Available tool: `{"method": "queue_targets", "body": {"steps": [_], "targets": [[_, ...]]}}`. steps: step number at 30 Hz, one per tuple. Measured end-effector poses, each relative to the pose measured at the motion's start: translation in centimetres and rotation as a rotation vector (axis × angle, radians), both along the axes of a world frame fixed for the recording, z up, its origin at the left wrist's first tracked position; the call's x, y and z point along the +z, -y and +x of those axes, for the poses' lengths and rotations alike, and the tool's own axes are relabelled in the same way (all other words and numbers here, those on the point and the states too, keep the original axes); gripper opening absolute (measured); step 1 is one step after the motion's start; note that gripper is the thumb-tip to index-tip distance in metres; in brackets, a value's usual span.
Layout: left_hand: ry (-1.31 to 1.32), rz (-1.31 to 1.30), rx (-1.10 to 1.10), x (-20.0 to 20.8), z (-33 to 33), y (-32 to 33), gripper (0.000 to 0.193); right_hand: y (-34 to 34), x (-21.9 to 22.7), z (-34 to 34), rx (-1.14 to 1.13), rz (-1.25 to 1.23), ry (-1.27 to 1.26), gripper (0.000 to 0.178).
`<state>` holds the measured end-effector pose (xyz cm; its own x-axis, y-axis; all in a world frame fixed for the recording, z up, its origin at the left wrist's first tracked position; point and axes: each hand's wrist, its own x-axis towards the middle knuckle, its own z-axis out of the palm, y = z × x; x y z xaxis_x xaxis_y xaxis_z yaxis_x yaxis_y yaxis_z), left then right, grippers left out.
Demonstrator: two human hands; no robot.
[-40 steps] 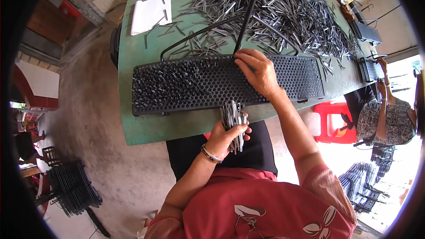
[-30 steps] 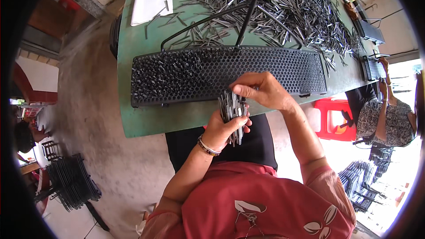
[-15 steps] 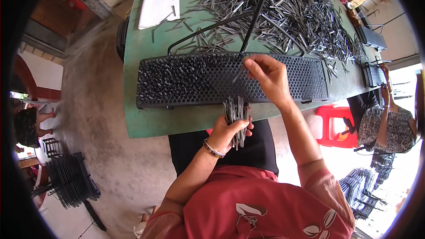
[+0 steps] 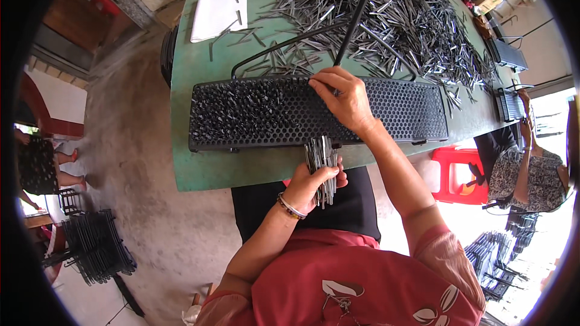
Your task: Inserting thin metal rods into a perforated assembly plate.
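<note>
A long black panel (image 4: pixel 386 108) full of round holes lies along the near edge of the green table. Dark strips (image 4: pixel 229 108) are packed into its left part; the right part shows bare holes. In front of the panel, my left hand (image 4: pixel 305 184) is closed round a bundle of thin dark metal strips (image 4: pixel 321 166), held roughly upright. My right hand (image 4: pixel 344 98) reaches over the middle of the panel. Its thumb and fingers are pinched together at the panel's far edge, just right of the filled part; whatever is between the fingertips is hidden.
Behind the panel a big heap of loose strips (image 4: pixel 399 18) covers the table (image 4: pixel 196 172). A bent black rod frame (image 4: pixel 356 15) rises from the panel's far side. White paper (image 4: pixel 211 18) lies at left. Another person (image 4: pixel 525 169) sits at right by a red stool (image 4: pixel 447 178).
My right hand has moved left and slightly away from me, down to the panel's far edge. The strip visible in its fingers earlier is now out of sight. My left hand stays nearly still.
</note>
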<state>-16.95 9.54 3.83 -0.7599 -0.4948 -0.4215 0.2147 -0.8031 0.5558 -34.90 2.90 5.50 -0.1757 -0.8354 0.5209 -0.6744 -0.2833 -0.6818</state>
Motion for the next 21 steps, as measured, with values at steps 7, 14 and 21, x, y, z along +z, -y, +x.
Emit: {"method": "queue_targets", "body": {"steps": [7,14,21], "targets": [[-0.03,0.104,-0.015,0.2,0.0,0.1,0.022,-1.1,1.6,-0.3,-0.059,0.115,0.015,0.023],[0.035,-0.016,0.058,0.9,0.0,0.7,0.02,-6.0,2.2,-0.9,0.329,0.508,0.183,0.016],[-0.05,-0.066,-0.032,0.5,0.1,0.1,0.024,-7.0,3.8,0.3,0.211,0.712,0.551,0.018]]}}
